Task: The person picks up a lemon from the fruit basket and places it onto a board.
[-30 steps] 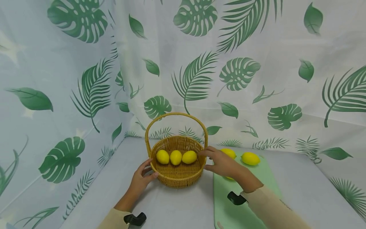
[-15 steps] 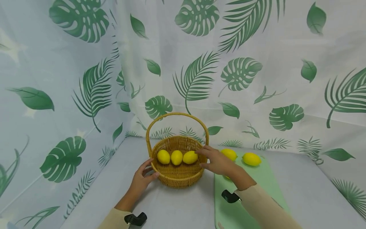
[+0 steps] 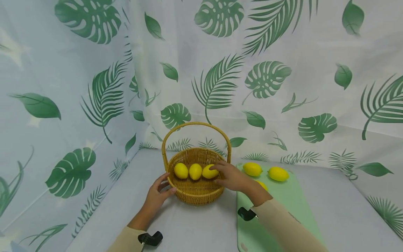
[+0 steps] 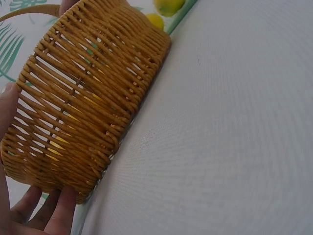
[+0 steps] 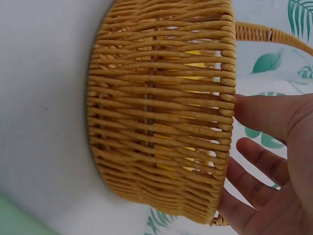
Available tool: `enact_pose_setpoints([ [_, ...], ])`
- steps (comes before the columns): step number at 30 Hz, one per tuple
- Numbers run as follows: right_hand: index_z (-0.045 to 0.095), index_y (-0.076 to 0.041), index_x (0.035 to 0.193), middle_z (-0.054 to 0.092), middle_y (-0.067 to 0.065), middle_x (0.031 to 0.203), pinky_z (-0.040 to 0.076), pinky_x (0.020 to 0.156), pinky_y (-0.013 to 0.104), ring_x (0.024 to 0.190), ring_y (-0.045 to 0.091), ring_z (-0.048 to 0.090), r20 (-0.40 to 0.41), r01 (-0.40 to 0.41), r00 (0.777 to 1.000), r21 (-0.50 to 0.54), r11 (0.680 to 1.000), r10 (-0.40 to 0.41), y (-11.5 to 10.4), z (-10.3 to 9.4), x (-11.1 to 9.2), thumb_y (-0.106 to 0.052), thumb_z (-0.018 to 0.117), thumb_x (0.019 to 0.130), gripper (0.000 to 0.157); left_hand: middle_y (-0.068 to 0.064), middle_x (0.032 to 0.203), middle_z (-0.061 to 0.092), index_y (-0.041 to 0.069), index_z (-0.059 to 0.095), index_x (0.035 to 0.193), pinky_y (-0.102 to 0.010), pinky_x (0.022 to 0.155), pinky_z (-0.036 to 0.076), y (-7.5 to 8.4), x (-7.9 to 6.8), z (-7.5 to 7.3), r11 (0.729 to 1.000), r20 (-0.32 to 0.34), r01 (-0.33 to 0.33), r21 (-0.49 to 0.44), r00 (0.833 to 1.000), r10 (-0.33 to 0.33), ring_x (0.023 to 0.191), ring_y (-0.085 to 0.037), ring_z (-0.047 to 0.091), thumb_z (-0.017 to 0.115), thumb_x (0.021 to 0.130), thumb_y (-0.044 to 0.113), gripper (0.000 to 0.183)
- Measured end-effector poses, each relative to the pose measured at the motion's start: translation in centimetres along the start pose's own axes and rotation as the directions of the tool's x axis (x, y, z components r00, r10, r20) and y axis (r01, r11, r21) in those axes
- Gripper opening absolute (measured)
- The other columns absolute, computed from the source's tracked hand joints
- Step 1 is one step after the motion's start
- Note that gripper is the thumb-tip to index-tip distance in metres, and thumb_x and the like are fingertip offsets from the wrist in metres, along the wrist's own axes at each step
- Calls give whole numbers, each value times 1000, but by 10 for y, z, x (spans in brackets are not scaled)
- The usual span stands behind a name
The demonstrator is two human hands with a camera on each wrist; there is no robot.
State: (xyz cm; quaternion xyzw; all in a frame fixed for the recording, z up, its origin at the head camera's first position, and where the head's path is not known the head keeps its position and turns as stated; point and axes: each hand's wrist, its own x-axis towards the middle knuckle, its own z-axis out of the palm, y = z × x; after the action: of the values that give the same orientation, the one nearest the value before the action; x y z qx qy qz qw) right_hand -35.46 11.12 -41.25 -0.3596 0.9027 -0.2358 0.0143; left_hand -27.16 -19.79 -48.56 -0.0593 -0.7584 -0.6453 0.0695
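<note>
A wicker basket (image 3: 199,199) with a tall arched handle stands upright on the table. Three lemons lie in a row inside: a left lemon (image 3: 181,170), a middle lemon (image 3: 195,171) and a right lemon (image 3: 208,172). My left hand (image 3: 156,194) holds the basket's left side, thumb toward the front and fingers along the woven wall (image 4: 93,98). Over the right rim reaches my right hand (image 3: 234,177), fingers loosely bent and spread, fingertips overlapping the right lemon. In the right wrist view its thumb (image 5: 266,112) is at the rim.
Right of the basket lies a light green cutting board (image 3: 261,224). On it are a back lemon (image 3: 252,169), a lemon farther right (image 3: 278,173) and a third lemon (image 3: 262,184) partly hidden by my right wrist. Leaf-printed cloth (image 3: 217,84) hangs behind and at the left.
My right hand has moved left from the basket's right rim to over the right lemon, uncovering more of the lemons on the board. The left hand stays at the basket's side.
</note>
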Motion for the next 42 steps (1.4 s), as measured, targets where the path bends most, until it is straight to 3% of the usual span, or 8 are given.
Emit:
enact_pose_setpoints([
  [17, 59, -16, 134, 51, -1, 132, 44, 99, 43, 119, 20, 48, 18, -36, 999, 27, 999, 35, 1, 14, 19, -18, 72, 90, 47, -14, 150, 37, 7, 42, 146, -41, 93, 49, 3, -2, 1, 1000, -12, 7, -11, 1000, -7, 129, -36, 43, 75, 87, 14, 68],
  [36, 59, -16, 134, 45, 6, 143, 34, 107, 49, 133, 28, 37, 79, -69, 994, -14, 997, 70, -1, 24, 39, -15, 77, 85, 52, -11, 152, 34, 7, 43, 146, -38, 92, 49, 0, 1, -1, 1000, -9, -7, -15, 1000, 7, 129, -36, 43, 77, 86, 16, 70],
  [42, 60, -18, 133, 47, 3, 139, 39, 103, 46, 127, 26, 43, 94, -72, 993, -14, 997, 73, -7, 22, 43, -12, 77, 84, 52, -11, 152, 34, 6, 43, 146, -37, 91, 50, 2, 0, 0, 1000, -10, -1, -29, 1000, 1, 128, -36, 44, 77, 85, 15, 70],
])
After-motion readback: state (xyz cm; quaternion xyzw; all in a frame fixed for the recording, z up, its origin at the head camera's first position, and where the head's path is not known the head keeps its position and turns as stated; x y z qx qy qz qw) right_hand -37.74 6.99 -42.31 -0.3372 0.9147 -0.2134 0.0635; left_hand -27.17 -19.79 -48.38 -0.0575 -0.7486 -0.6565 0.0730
